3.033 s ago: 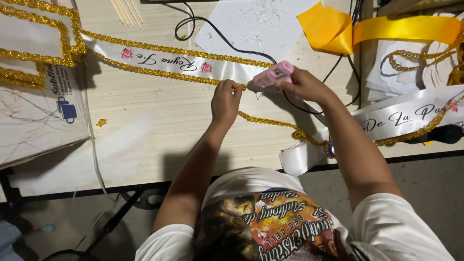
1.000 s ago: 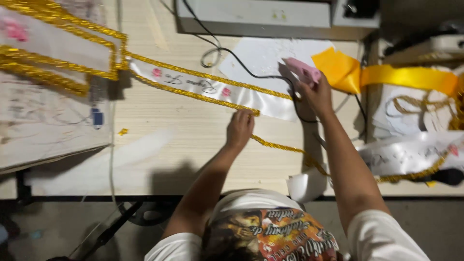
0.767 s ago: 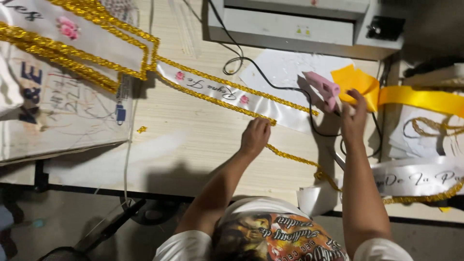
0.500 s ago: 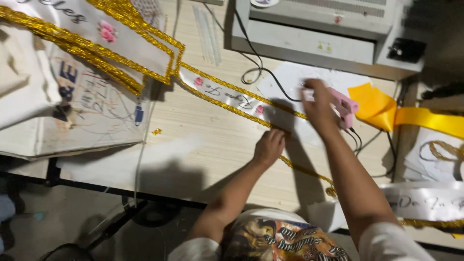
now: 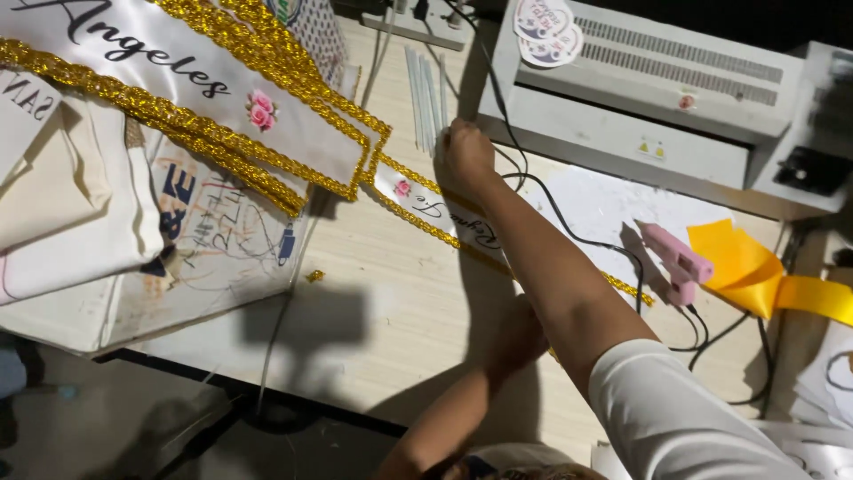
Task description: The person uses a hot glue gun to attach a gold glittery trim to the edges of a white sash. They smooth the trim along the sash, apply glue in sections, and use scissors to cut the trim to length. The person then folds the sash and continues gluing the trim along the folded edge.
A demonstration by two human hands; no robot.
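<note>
Now we see our right hand (image 5: 466, 153) reaching far, fingers curled on clear glue sticks (image 5: 425, 84); left hand (image 5: 520, 333), fingers hidden, presses the white gold-trimmed sash (image 5: 435, 209).

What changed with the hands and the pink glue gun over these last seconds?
The right hand let go of the pink glue gun, now lying on the table, and reached forward to the glue sticks. The left hand stayed pressed on the gold-trimmed sash.
</note>
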